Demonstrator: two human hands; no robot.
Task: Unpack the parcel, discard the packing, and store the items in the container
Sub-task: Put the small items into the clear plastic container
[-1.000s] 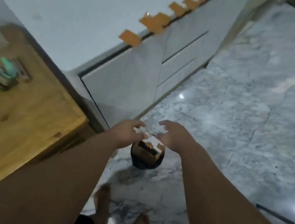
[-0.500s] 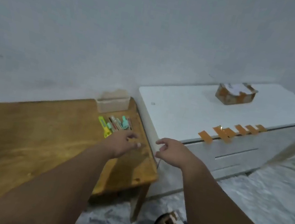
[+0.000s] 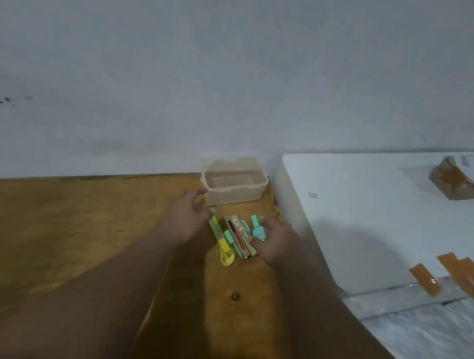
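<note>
A wooden counter (image 3: 48, 229) is seen along the grey wall, and both bare arms are stretched over it. The left hand (image 3: 184, 217) is held with its fingers (image 3: 196, 197) spread loosely, empty, just in front of a clear plastic container (image 3: 233, 183) that is set at the counter's back edge against the wall. Between the hands a small cluster of items (image 3: 234, 236) is laid on the wood: a yellow-green piece, a gold-edged case and teal pieces. The right hand (image 3: 277, 242) is placed at the cluster's right side, its fingers curled against a teal piece (image 3: 258, 230); whether it is actually gripped cannot be told. Farther right, an opened parcel box (image 3: 473, 181) is set on a white cabinet (image 3: 378, 228), with orange tape strips (image 3: 461, 273) stuck along its front edge.
</note>
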